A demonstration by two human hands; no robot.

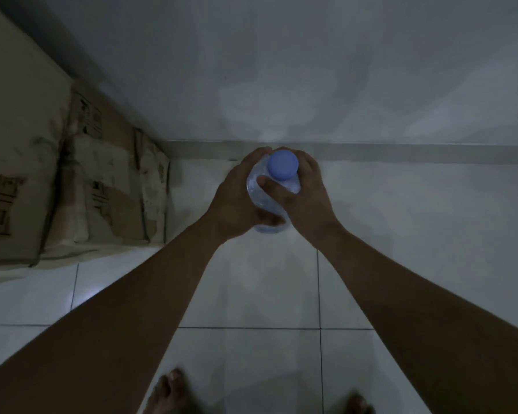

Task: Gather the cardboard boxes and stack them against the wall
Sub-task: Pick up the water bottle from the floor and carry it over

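A person stands barefoot on a white tiled floor point(251, 294) in a dim room, both arms stretched forward toward a pale wall point(281, 70). The left hand point(237, 201) and right hand point(305, 198) are both wrapped around a clear plastic water bottle point(259, 189) with a blue cap point(282, 164), seen from above. The left hand's fingers curl round the far side of the bottle's shoulder while its thumb crosses under the near side; the right hand closes over the other side, its thumb pressed flat across the crinkled plastic just below the cap. Both grips are fully closed on the bottle, which stands roughly upright between the palms, near the grey skirting strip point(401, 150) where floor meets wall. Whether its base touches the floor cannot be told.

The cardboard boxes point(72, 189) sit to the left, well apart from the hands, packed together in the corner against the wall. A large one fills the near left edge of the view; beside it are smaller, worn boxes with torn and creased faces and printed handling marks, their outer sides scuffed pale. They rest on the tiles and touch one another.

The person's bare feet point(171, 392) show at the bottom edge, toes pointing to the wall.
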